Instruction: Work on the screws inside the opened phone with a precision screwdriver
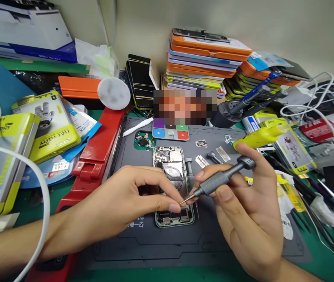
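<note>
Between the two hands, over the lower half of an opened phone (171, 172), the thin bit of a grey screwdriver (222, 179) meets the left hand's fingers (171, 206). Thumb and forefinger are pinched together right at the bit's tip, and whether anything tiny sits between them cannot be told. The left hand (122, 203) reaches in from the lower left. The right hand (246, 211) comes from the lower right, closed around the screwdriver's knurled barrel with the forefinger at the cap on the far end, so the tool slopes down to the left. The phone lies flat, its insides exposed, on a dark grey mat (143, 239) that rests on the green surface (325, 262). Small loose parts (202, 160) lie on the mat just beyond the phone. A red case (102, 145) lies along the mat's left edge, with yellow battery boxes (49, 129) farther left and a white cable (42, 188) looping in front of them. Orange cases (205, 49) are stacked by the back wall.
</note>
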Motion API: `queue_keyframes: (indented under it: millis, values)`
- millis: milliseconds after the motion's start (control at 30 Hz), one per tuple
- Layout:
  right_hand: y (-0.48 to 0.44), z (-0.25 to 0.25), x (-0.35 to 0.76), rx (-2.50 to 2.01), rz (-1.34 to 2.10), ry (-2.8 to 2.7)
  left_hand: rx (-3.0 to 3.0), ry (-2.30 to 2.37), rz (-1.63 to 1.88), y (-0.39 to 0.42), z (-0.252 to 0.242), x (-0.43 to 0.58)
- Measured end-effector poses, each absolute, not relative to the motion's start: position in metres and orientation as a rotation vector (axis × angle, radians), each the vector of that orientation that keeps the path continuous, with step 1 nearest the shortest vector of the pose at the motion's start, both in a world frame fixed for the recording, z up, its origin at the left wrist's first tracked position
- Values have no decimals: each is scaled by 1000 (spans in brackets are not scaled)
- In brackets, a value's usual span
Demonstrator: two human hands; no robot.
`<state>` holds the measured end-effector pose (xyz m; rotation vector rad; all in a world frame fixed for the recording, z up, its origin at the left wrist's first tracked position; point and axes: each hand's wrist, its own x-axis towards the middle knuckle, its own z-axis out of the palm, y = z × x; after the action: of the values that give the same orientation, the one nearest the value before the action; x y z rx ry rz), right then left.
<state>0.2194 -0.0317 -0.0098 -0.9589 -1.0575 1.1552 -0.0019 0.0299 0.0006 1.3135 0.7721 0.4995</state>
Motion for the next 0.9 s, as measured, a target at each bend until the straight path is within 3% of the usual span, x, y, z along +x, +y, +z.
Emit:
queue_keyframes:
  millis: [900]
  values:
    - [-27,-8,222,-955,1304,-999,1314,768,510,29,1,-1]
